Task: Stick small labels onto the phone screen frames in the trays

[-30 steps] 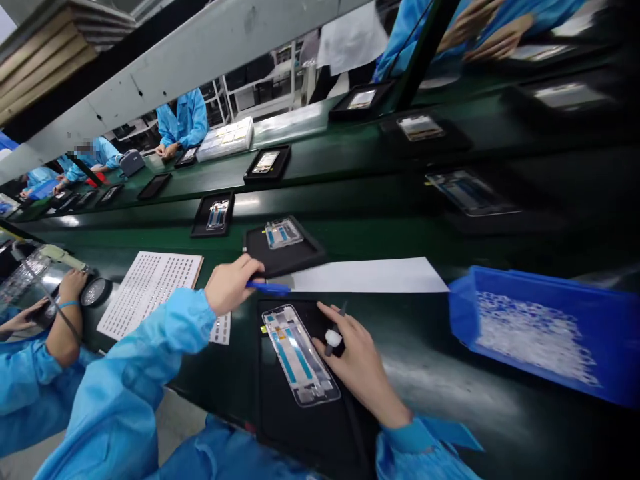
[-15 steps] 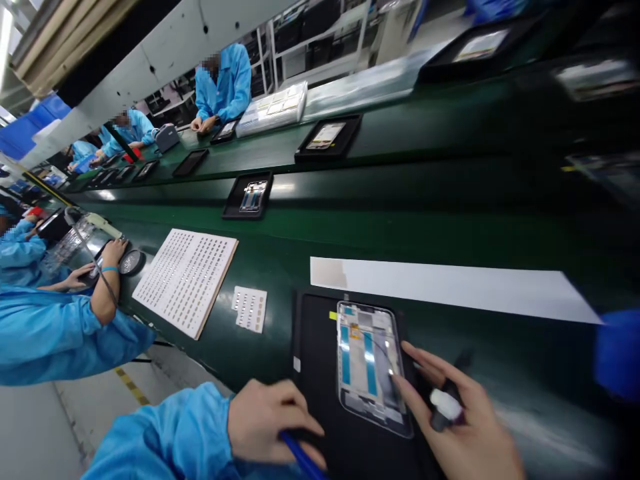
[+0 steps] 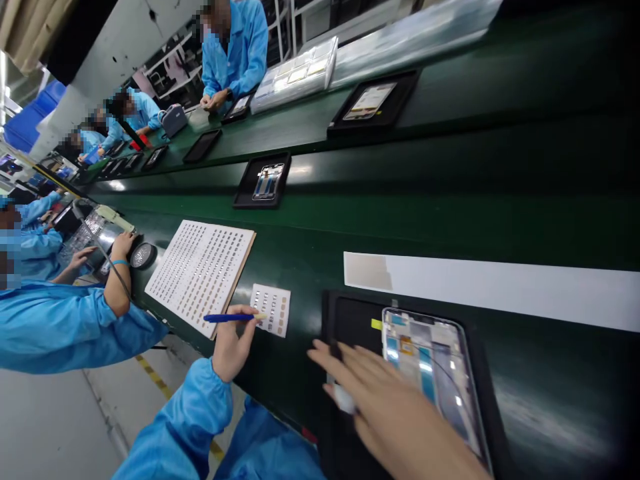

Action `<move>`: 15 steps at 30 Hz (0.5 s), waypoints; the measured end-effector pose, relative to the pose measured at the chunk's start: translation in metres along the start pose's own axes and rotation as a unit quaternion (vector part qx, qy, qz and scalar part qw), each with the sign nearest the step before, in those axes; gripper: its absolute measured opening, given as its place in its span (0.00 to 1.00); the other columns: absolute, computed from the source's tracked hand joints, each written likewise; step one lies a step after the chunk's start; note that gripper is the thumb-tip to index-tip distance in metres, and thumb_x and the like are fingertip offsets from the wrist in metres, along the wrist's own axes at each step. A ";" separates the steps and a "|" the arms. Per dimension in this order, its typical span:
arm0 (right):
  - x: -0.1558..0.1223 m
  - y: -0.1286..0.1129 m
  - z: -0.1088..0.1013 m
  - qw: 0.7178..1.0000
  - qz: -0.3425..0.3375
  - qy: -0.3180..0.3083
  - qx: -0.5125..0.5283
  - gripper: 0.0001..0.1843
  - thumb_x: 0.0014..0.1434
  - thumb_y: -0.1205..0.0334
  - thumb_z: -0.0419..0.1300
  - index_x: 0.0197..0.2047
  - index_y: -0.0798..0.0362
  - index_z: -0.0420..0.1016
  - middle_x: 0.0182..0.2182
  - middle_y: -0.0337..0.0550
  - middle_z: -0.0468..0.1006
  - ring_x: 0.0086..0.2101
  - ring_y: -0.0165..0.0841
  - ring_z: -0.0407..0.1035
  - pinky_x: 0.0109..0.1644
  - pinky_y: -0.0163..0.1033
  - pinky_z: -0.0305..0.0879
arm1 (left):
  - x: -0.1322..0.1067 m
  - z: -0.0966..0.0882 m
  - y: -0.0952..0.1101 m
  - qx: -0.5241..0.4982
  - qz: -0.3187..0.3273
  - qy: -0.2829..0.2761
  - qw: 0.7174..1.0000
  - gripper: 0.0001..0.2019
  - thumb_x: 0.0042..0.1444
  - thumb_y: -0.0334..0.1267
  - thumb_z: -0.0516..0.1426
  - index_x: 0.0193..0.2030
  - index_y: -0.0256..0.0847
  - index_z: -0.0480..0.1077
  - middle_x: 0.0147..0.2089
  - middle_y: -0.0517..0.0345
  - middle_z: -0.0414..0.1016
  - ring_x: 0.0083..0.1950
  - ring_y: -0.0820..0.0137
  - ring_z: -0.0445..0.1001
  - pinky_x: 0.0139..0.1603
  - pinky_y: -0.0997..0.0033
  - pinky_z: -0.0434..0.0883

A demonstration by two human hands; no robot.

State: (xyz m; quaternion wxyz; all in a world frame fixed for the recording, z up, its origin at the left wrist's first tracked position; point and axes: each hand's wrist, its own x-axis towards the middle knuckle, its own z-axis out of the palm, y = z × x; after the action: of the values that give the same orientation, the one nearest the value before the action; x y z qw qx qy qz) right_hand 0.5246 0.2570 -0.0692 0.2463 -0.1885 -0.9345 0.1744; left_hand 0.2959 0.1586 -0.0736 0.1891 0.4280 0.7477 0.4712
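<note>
My left hand [image 3: 234,343] pinches a slim blue pen-shaped tool [image 3: 225,319] with a pale tip. That tip is over the edge of a small white card [image 3: 278,310] with rows of small dark and tan pieces. My right hand [image 3: 383,400] reaches across a black tray [image 3: 353,313], fingers stretched forward. A small dark object with a white end [image 3: 344,399] is tucked beneath its fingers, mostly hidden. In the tray lies an opened phone frame [image 3: 445,360] with blue strips, an orange-brown patch and a thin cable; my right hand covers its lower left.
A large white sheet [image 3: 200,273] with rows of small pieces lies left of the card. Behind the tray is a long white strip [image 3: 475,287]. Another black tray [image 3: 245,190] holds a phone frame. A co-worker's arm [image 3: 117,287] is at far left; others work farther back.
My left hand has moved up and left with the blue tool to the small card. My right hand has swung left from the phone frame's right side, over the tray. The view has shifted.
</note>
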 end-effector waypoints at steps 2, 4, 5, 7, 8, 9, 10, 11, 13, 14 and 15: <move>0.021 -0.010 0.021 0.998 -0.048 -0.042 -0.005 0.29 0.53 0.79 0.48 0.54 0.51 0.72 0.49 0.46 0.78 0.51 0.39 0.71 0.56 0.48 0.68 | -0.008 0.001 -0.004 0.066 0.024 -0.010 0.997 0.05 0.62 0.36 0.54 0.43 0.40 0.67 0.43 0.52 0.75 0.47 0.65 0.76 0.51 0.62 0.73; 0.034 -0.014 0.042 0.994 -0.066 -0.081 -0.011 0.30 0.50 0.82 0.48 0.54 0.54 0.72 0.49 0.50 0.78 0.52 0.40 0.70 0.57 0.52 0.67 | -0.012 0.003 -0.006 0.120 0.050 -0.030 0.991 0.05 0.62 0.34 0.54 0.43 0.40 0.68 0.42 0.53 0.76 0.46 0.65 0.76 0.50 0.62 0.73; 0.037 -0.014 0.050 0.993 -0.068 -0.095 -0.012 0.30 0.50 0.82 0.48 0.53 0.55 0.72 0.49 0.51 0.78 0.53 0.41 0.70 0.58 0.53 0.67 | -0.012 0.004 -0.007 0.133 0.059 -0.038 0.989 0.05 0.62 0.34 0.53 0.43 0.40 0.68 0.41 0.54 0.76 0.45 0.66 0.76 0.49 0.63 0.74; 0.040 -0.011 0.062 0.991 -0.072 -0.111 -0.011 0.29 0.51 0.83 0.48 0.53 0.56 0.72 0.49 0.53 0.77 0.53 0.42 0.70 0.58 0.54 0.67 | -0.011 0.005 -0.008 0.144 0.075 -0.047 0.986 0.05 0.63 0.33 0.52 0.43 0.40 0.68 0.40 0.54 0.76 0.44 0.66 0.77 0.47 0.64 0.75; 0.039 -0.009 0.066 0.991 -0.073 -0.112 -0.008 0.28 0.52 0.82 0.48 0.53 0.56 0.72 0.49 0.54 0.77 0.54 0.43 0.69 0.58 0.54 0.66 | -0.010 0.006 -0.007 0.146 0.083 -0.049 0.985 0.05 0.63 0.33 0.52 0.42 0.40 0.68 0.40 0.54 0.76 0.43 0.67 0.77 0.46 0.65 0.75; 0.038 -0.007 0.068 0.991 -0.072 -0.113 -0.004 0.27 0.53 0.82 0.49 0.54 0.56 0.72 0.50 0.54 0.77 0.55 0.43 0.69 0.59 0.55 0.66 | -0.009 0.007 -0.007 0.147 0.088 -0.052 0.984 0.05 0.63 0.33 0.52 0.42 0.40 0.68 0.39 0.54 0.76 0.43 0.67 0.77 0.45 0.66 0.75; 0.037 -0.006 0.069 0.991 -0.073 -0.113 0.001 0.27 0.54 0.81 0.49 0.54 0.55 0.71 0.50 0.54 0.77 0.55 0.43 0.68 0.59 0.55 0.66 | -0.007 0.007 -0.006 0.146 0.089 -0.055 0.984 0.05 0.63 0.33 0.52 0.42 0.40 0.68 0.39 0.54 0.76 0.42 0.67 0.77 0.45 0.66 0.75; 0.036 -0.005 0.069 0.991 -0.072 -0.112 0.005 0.27 0.55 0.81 0.49 0.55 0.55 0.71 0.50 0.54 0.76 0.56 0.43 0.67 0.60 0.54 0.65 | -0.006 0.008 -0.006 0.145 0.086 -0.058 0.984 0.05 0.63 0.34 0.52 0.41 0.40 0.68 0.39 0.54 0.76 0.42 0.67 0.77 0.45 0.67 0.75; 0.034 -0.005 0.068 0.991 -0.070 -0.112 0.009 0.28 0.54 0.81 0.49 0.55 0.54 0.71 0.50 0.53 0.77 0.56 0.42 0.67 0.60 0.54 0.65 | -0.005 0.008 -0.004 0.141 0.075 -0.061 0.985 0.05 0.64 0.34 0.52 0.41 0.40 0.69 0.39 0.54 0.76 0.42 0.67 0.77 0.45 0.67 0.75; 0.034 -0.005 0.067 0.991 -0.070 -0.113 0.008 0.28 0.54 0.82 0.49 0.55 0.54 0.71 0.50 0.52 0.77 0.56 0.42 0.68 0.60 0.54 0.65 | -0.005 0.008 -0.004 0.139 0.072 -0.065 0.986 0.05 0.64 0.34 0.52 0.41 0.40 0.69 0.39 0.54 0.76 0.43 0.67 0.77 0.46 0.67 0.75; 0.035 -0.006 0.066 0.991 -0.070 -0.115 0.006 0.29 0.53 0.82 0.49 0.54 0.55 0.71 0.49 0.52 0.77 0.55 0.42 0.68 0.60 0.54 0.64 | -0.005 0.007 -0.004 0.135 0.072 -0.069 0.986 0.05 0.64 0.34 0.52 0.41 0.40 0.69 0.39 0.54 0.76 0.43 0.67 0.77 0.46 0.66 0.75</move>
State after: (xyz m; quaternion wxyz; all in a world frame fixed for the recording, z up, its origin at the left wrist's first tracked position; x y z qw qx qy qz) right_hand 0.4602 0.2515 -0.1072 0.1502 -0.1003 -0.9664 0.1826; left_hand 0.3021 0.1578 -0.0809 0.1460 0.5341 0.7568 0.3474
